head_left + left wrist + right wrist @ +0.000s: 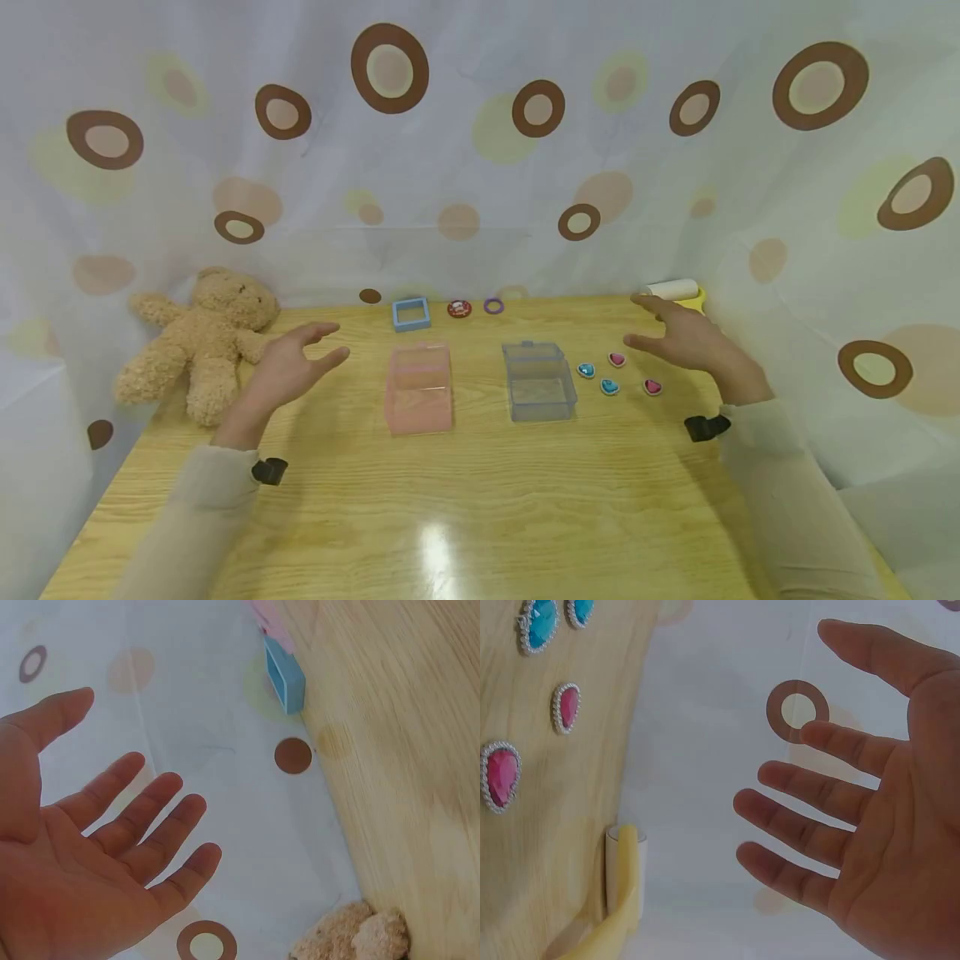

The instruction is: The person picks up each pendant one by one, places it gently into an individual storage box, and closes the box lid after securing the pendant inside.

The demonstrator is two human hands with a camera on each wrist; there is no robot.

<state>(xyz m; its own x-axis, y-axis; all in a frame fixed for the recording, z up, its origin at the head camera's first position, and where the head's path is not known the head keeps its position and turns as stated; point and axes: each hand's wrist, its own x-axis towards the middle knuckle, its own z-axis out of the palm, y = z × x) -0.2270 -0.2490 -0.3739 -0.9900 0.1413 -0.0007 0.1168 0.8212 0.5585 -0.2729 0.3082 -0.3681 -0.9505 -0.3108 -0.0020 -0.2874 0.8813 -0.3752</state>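
Head view: Our left hand (pixel 288 367) and right hand (pixel 686 336) spread wide, holding nothing.
Work seems unstarted, four heart-shaped gems (pixel 609 387) left loose.

In the head view, our left hand (pixel 288 367) covers one paw tip of the teddy bear (pixel 210 333) at nine o'clock, and our right hand (pixel 682 337) hides part of the white roller (pixel 675 289) and yellow handle (pixel 697 302) at three. The bottom edge crops our left sleeve (pixel 183 517) at eight and right sleeve (pixel 787 500) at four. We cannot read the tiny print on the red badge (pixel 459 309). The left wrist view cuts the bear at five and a pink thing (pixel 271 624) we cannot identify at twelve; the right wrist view clips a blue gem (pixel 580 609) at eleven.
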